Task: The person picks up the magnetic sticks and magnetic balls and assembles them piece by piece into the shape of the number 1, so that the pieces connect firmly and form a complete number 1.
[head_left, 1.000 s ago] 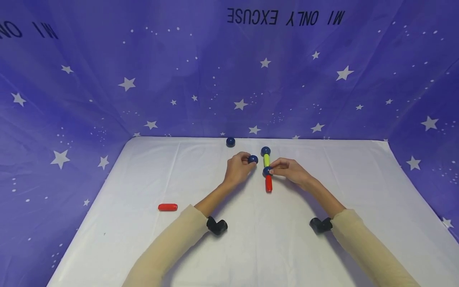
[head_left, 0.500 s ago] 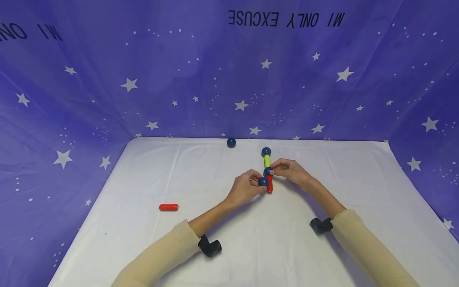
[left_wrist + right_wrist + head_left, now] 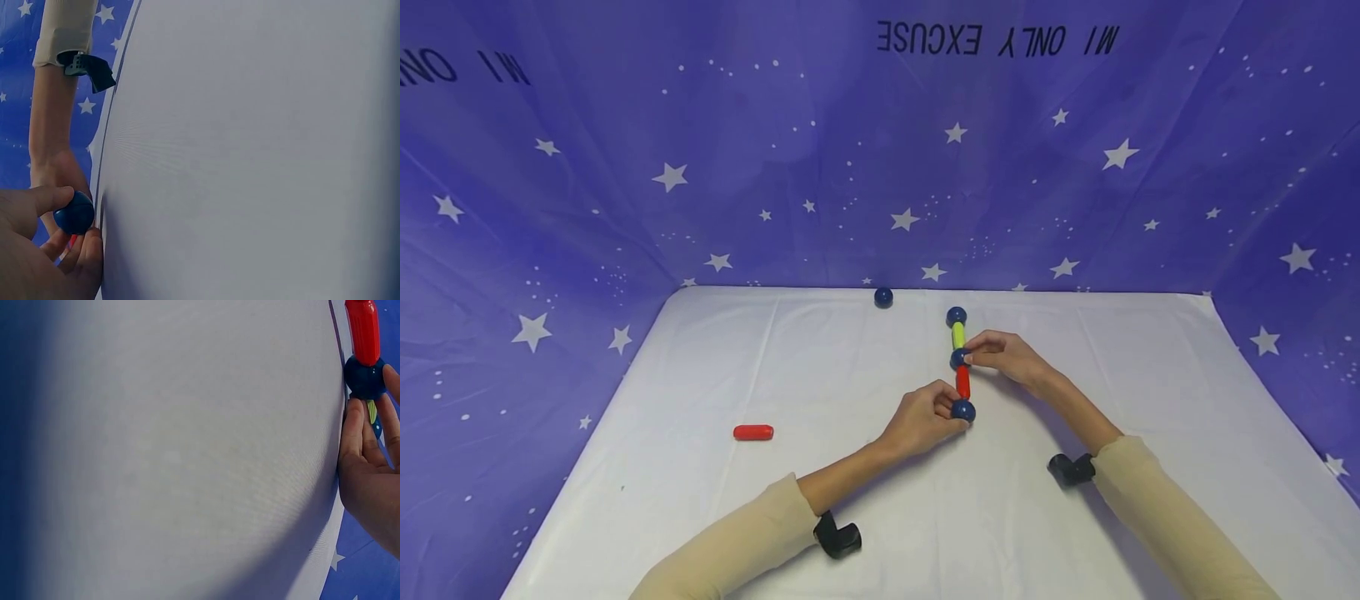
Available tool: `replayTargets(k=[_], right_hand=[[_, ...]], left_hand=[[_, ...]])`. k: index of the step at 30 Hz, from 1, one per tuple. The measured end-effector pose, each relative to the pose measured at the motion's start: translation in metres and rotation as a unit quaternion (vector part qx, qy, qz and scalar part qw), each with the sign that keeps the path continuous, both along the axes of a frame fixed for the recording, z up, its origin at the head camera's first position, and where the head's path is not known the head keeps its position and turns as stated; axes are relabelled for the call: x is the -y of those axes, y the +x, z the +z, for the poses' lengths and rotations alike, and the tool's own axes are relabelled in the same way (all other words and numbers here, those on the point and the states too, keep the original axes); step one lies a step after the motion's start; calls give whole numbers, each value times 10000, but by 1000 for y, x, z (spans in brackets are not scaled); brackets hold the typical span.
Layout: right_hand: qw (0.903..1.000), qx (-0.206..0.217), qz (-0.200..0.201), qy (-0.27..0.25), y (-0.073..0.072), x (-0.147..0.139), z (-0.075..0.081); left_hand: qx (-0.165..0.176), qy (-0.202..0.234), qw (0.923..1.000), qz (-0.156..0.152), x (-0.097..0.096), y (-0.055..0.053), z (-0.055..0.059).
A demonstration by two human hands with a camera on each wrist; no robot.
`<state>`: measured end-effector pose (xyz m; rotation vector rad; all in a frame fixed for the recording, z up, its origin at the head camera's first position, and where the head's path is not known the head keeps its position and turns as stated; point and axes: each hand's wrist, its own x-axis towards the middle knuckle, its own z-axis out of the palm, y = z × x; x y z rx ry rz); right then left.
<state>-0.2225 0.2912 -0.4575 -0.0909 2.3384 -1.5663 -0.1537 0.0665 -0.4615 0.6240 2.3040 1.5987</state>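
Note:
My left hand [image 3: 921,422] pinches a dark blue ball [image 3: 963,411] right at the near end of a red rod [image 3: 963,382]. In the left wrist view, thumb and fingers close round that ball [image 3: 74,213]. My right hand [image 3: 1009,360] pinches the middle blue ball [image 3: 960,358], which joins the red rod to a yellow-green rod [image 3: 958,336]. Another blue ball [image 3: 956,317] caps the far end, so the pieces form one straight line. The right wrist view shows the red rod [image 3: 364,331] meeting the held ball [image 3: 365,378], with the yellow-green rod partly hidden behind the fingers.
A loose blue ball [image 3: 883,297] lies near the back edge of the white-covered table [image 3: 625,517]. To the left lies a second red rod [image 3: 752,432]. A purple star-patterned cloth [image 3: 820,167] hangs behind and along both sides. Black wrist mounts [image 3: 837,537] sit at both cuffs.
My left hand has carried its blue ball from beside the yellow-green rod, toward me and slightly right, to the red rod's near end. The right hand has stayed on the middle ball.

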Motion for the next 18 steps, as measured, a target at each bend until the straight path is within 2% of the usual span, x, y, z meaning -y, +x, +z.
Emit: replayTargets(k=[8,18], right_hand=[[9999,54,17,137,12,10,29],[10000,83,25,24,14,11,30]], left_hand=[[-143,-83,9998,-59,-3,-1,0],[-252,-174,9995,-45,-3,-1,-1]])
